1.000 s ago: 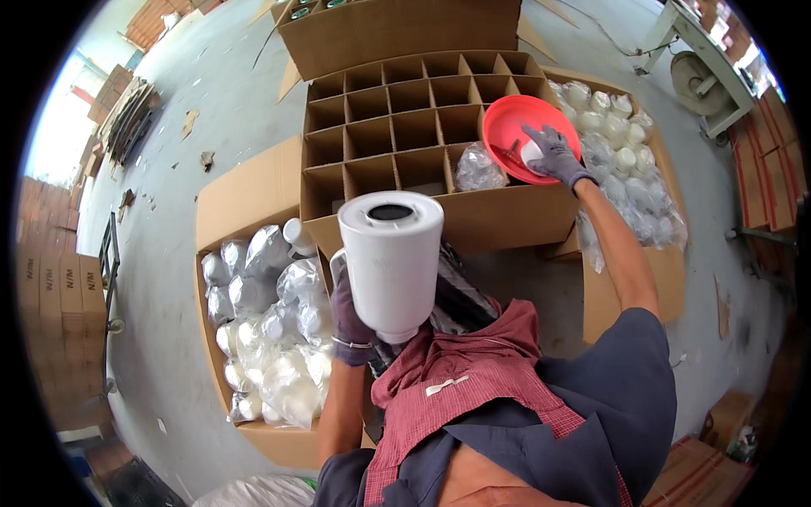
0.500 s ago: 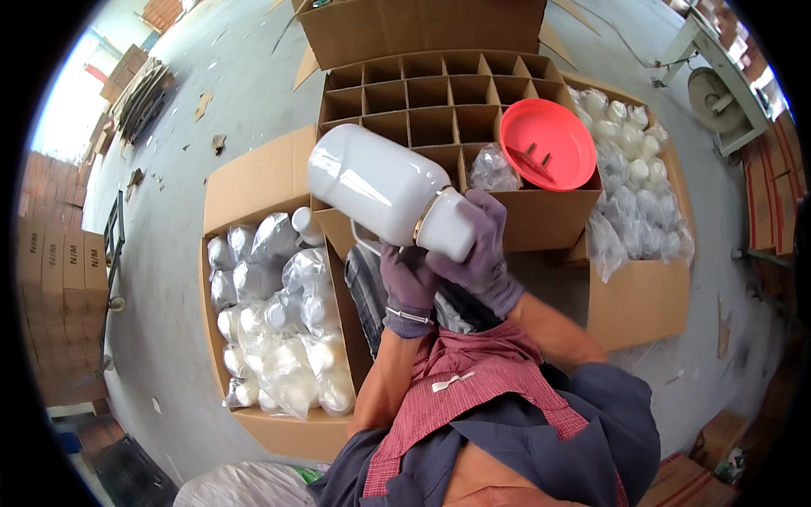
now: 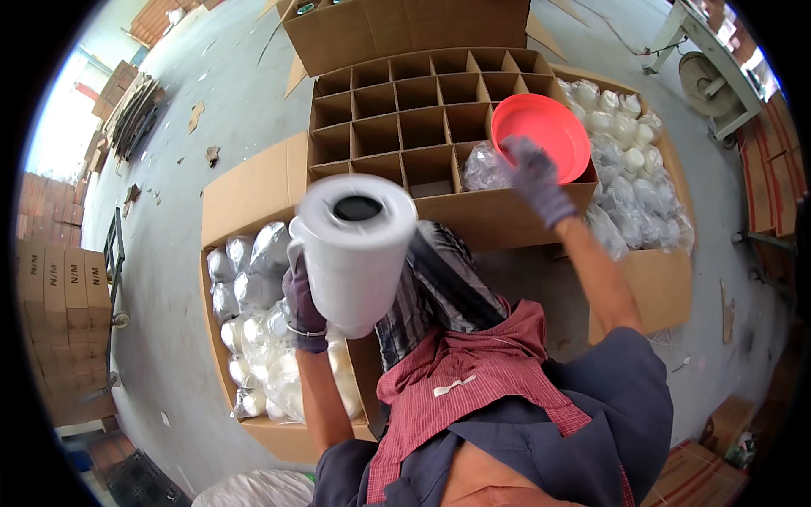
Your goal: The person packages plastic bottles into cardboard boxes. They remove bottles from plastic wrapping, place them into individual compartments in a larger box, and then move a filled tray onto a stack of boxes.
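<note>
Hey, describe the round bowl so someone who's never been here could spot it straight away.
Find the large cardboard box divided into square cells, just beyond the person's knees. At its near right corner, by the gloved right hand, is the bowl. Its bright pinkish red sets it apart from the brown cardboard and the crumpled clear plastic beside it.

Gloves [image 3: 541,180] are purplish — sleeves [image 3: 621,384] dark, apron [image 3: 486,380] red-checked, trousers [image 3: 448,279] striped.

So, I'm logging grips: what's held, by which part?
The left hand holds a white jug by its handle side; the right hand is too blurred to tell.
</note>
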`<action>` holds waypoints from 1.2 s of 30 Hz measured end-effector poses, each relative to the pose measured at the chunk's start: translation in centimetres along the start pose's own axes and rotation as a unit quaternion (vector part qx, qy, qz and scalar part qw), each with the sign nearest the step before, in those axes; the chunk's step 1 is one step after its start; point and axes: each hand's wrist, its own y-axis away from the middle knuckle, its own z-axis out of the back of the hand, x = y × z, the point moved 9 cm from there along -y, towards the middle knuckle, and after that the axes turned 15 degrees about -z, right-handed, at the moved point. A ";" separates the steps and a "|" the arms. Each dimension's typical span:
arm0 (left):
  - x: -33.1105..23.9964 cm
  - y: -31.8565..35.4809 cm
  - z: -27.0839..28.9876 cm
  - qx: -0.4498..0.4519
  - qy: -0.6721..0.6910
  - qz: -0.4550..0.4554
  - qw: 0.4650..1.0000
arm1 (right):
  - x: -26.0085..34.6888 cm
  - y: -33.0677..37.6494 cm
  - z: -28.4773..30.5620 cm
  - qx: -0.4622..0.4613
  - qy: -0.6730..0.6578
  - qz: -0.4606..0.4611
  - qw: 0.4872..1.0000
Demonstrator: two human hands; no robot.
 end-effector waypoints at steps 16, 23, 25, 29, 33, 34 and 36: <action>3.7 2.6 0.6 0.063 -0.157 -0.146 0.975 | 15.4 -0.5 5.6 0.343 -0.419 0.039 0.840; 6.7 3.0 -0.9 0.006 0.141 0.180 0.974 | 22.9 5.0 7.6 0.261 -0.380 0.441 0.770; 6.9 3.2 -0.8 0.004 0.108 0.219 0.970 | 23.3 5.4 7.7 0.243 -0.384 0.439 0.775; 1.0 1.3 0.6 -0.048 -0.095 -0.008 0.994 | 19.3 4.9 3.7 0.397 -0.337 0.070 0.851; -4.2 1.9 1.4 -0.141 -0.181 -0.144 0.962 | 16.0 8.2 -1.7 0.485 -0.481 -0.263 0.681; -7.1 0.8 0.6 -0.109 -0.260 -0.222 0.933 | 15.4 10.3 -3.0 0.550 -0.508 -0.347 0.565; -11.0 -1.1 -1.4 -0.023 -0.304 -0.325 0.895 | 15.0 13.3 -2.8 0.598 -0.528 -0.458 0.392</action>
